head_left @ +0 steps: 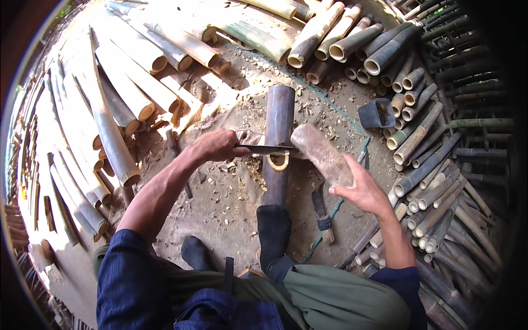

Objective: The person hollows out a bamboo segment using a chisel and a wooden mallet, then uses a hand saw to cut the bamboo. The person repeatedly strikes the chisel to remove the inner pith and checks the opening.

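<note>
Across chip-strewn ground (228,212), a dark bamboo section (280,113) runs to the person's right foot (273,225); the left hand (215,145) has fingers curled round a knife (269,149) over it, the right hand (364,186) grips a thick block (323,153). An off-centre strike could twist the blade or roll the bamboo.

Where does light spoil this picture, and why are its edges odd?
Head view: glare washes out bamboo poles at upper left; the slatted wall at right lies in shade; the rim is dark and curved, from the fisheye lens; the left hand and knife look clear.
</note>
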The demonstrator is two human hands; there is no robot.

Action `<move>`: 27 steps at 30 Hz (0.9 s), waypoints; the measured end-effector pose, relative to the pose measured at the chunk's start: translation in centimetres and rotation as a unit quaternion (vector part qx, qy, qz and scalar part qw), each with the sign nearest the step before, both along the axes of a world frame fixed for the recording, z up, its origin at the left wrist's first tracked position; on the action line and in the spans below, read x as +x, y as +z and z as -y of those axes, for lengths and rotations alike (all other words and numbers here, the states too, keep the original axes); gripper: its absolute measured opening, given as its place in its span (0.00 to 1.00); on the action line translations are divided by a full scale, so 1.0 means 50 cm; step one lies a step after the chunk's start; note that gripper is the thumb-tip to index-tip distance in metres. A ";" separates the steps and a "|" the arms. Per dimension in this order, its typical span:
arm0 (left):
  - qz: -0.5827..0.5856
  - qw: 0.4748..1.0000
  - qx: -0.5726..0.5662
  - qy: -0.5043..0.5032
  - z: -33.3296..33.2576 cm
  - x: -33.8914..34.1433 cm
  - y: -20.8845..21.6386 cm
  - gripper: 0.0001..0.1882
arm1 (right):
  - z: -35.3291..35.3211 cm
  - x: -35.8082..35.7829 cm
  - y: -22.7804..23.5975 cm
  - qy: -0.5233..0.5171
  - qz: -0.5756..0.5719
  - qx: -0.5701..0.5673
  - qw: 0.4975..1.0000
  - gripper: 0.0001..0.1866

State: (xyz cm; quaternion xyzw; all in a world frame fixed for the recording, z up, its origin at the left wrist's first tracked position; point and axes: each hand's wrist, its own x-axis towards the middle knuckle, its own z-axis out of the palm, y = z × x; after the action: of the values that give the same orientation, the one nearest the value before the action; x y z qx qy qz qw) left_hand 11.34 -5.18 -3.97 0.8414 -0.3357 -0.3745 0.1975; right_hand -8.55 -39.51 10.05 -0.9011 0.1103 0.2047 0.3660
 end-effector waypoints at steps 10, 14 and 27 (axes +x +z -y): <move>0.025 0.999 0.016 -0.019 0.000 0.022 -0.011 0.30 | 0.005 -0.006 -0.050 -0.100 -0.121 0.169 0.973 0.58; 0.295 0.944 -0.127 -0.080 -0.054 -0.103 -0.023 0.21 | 0.005 0.002 -0.047 -0.135 0.056 0.217 0.965 0.53; 0.194 0.981 0.009 0.003 -0.046 -0.155 -0.001 0.08 | 0.051 0.038 -0.044 0.426 0.266 -0.252 0.827 0.41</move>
State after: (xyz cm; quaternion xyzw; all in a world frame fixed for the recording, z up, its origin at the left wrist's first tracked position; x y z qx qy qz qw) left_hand 3.58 -2.88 -4.03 0.9010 -0.3616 -0.2065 0.1219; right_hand -6.67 -42.07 7.83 -0.9390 -0.3385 0.0582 0.0178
